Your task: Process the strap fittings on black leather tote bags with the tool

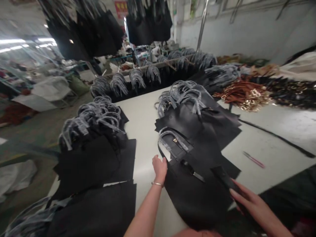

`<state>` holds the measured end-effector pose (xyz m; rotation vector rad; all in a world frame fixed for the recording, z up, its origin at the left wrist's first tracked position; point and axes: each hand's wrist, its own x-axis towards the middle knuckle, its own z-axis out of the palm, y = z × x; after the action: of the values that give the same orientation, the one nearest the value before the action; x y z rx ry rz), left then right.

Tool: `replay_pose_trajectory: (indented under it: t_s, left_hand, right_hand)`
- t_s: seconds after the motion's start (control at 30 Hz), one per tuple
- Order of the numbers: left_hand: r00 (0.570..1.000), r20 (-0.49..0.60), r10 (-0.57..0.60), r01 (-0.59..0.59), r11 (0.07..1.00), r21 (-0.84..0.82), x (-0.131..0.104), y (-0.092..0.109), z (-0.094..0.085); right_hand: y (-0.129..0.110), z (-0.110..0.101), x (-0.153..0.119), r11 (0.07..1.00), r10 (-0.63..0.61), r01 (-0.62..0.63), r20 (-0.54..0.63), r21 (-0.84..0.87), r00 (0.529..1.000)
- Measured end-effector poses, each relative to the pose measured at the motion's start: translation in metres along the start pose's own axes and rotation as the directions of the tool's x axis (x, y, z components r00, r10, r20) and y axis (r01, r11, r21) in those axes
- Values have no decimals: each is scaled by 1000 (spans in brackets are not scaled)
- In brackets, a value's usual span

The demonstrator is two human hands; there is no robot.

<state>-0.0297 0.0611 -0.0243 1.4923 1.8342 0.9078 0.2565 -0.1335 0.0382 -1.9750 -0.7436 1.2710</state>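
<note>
A black leather bag panel (197, 200) with grey-wrapped handles (181, 142) and a small gold-coloured fitting (175, 140) lies in front of me on the pale table. At the panel's left edge is my left hand (160, 168), its fingers curled and the thumb against that edge. My right hand (245, 199) is closed around a wide black strip (223, 179), held over the panel's right side. A short black strap (189, 167) with a pale end lies across the middle of the panel.
More black panels with grey handles (180, 95) lie behind, and stacks (96, 158) stand to the left. Pink-handled snips (254, 159) rest on the right. Beyond are brown straps with gold clasps (247, 93). Black bags (86, 33) hang overhead.
</note>
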Motion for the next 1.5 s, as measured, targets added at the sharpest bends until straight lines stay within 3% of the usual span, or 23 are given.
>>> replay_pose_trajectory:
  t_s: [0.1, 0.2, 0.23, 0.3, 0.4, 0.6, 0.77, 0.97, 1.27, 1.37, 1.5]
  left_hand:
    - [975, 99, 199, -202, 979, 13, -36, -6, 3]
    - [852, 309, 423, -448, 894, 12, -82, -16, 18]
    - [825, 351, 443, -481, 876, 25, -95, -19, 25]
    - [814, 379, 440, -499, 864, 69, -110, -22, 36]
    - [839, 366, 403, -467, 878, 104, -108, -16, 50]
    - [897, 351, 269, -329, 936, 122, -76, -1, 72]
    - [867, 405, 291, -372, 918, 139, -71, -3, 77]
    - [850, 422, 315, -397, 910, 120, -71, -7, 77]
    - [874, 394, 283, -337, 939, 72, -70, -5, 78]
    - [876, 423, 230, -243, 970, -24, -71, -3, 76]
    - [884, 451, 123, 36, 944, -327, -66, 0, 75]
  right_hand:
    - [4, 26, 18, 1000, 20, -21, 133, 5, 991]
    - [4, 46, 37, 998, 18, -8, 168, -58, 986]
    - [2, 50, 43, 998, 17, -6, 170, -63, 985]
    - [-4, 54, 54, 998, 10, 0, 179, -55, 984]
    - [-19, 57, 70, 999, 0, 9, 204, -44, 979]
    - [-46, 57, 90, 998, 9, 9, 278, -62, 960]
    - [-54, 58, 99, 997, 36, -10, 318, -83, 948]
    - [-62, 82, 112, 990, -27, 58, 241, -125, 970]
    - [-57, 63, 91, 972, 0, 56, 235, -229, 972]
    - [-62, 74, 98, 971, -48, 96, 212, -219, 976]
    - [-66, 80, 96, 967, -126, 163, 188, -194, 974]
